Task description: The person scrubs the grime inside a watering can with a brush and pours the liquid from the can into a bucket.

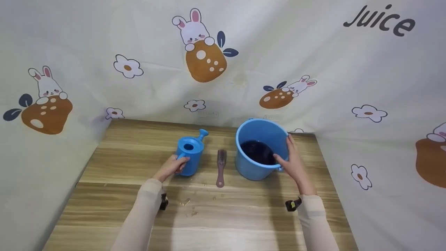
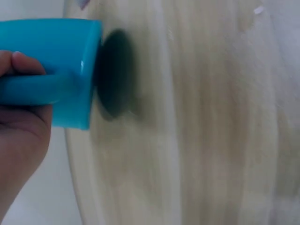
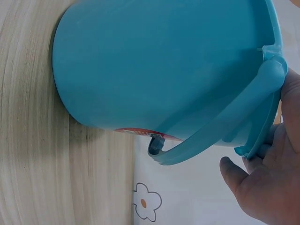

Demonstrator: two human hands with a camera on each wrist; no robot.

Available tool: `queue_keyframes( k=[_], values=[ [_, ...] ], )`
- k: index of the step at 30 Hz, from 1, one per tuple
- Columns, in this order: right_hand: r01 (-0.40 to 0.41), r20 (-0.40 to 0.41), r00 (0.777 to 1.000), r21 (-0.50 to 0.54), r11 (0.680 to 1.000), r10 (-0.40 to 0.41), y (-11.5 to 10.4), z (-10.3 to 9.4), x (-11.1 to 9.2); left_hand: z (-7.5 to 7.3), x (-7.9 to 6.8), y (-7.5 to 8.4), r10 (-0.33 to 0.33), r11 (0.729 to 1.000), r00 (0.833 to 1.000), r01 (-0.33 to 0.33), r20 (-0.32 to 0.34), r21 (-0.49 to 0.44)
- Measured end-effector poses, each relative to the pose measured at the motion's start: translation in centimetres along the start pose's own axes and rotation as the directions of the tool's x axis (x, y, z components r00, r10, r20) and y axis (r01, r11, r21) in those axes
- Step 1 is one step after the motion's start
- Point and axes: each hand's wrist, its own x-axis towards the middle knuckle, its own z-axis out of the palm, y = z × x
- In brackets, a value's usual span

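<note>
In the head view my left hand (image 1: 174, 165) grips the side handle of a blue watering can (image 1: 191, 162), its spout pointing to the back right. The left wrist view shows the base of the can (image 2: 70, 42) just over the wood, with a dark shadow beside it. My right hand (image 1: 294, 164) holds the right rim of a light blue bucket (image 1: 256, 171), thumb on the inner side and fingers outside. The inside bottom of the bucket looks dark. Its handle (image 3: 225, 122) hangs down along the outer wall in the right wrist view.
Between can and bucket lies a brown hairbrush (image 1: 221, 170), bristled end toward the back. Small pale bits (image 1: 190, 205) are scattered on the wooden table (image 1: 115, 209). Behind and beside the table hangs a pale cloth (image 1: 146, 94) printed with rabbits and flowers.
</note>
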Motion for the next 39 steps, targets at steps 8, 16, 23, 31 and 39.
queue_keyframes(
  k=[8,16,23,31,39],
  values=[
    [-0.016,0.013,1.0,0.014,1.0,0.015,-0.1,0.0,0.0,-0.7,-0.6,-1.9,0.023,0.995,0.998,-0.016,0.059,-0.103],
    [0.0,0.005,1.0,0.009,1.0,0.0,0.1,0.0,0.1,-1.0,-1.2,-3.2,-0.023,0.998,0.998,0.026,0.05,-0.062],
    [0.013,-0.012,1.0,0.019,1.0,-0.012,0.0,0.0,0.1,-0.8,-1.3,-3.5,-0.001,0.996,0.998,0.007,0.07,-0.087],
    [0.013,-0.003,1.0,0.04,0.999,-0.012,0.0,0.0,0.1,-1.1,-1.5,-3.7,0.006,0.999,0.996,-0.003,0.094,-0.033],
    [0.004,0.0,1.0,0.031,1.0,-0.004,0.1,0.1,0.1,-2.0,-2.2,-3.2,-0.012,0.998,0.995,0.005,0.096,0.069]
  ],
)
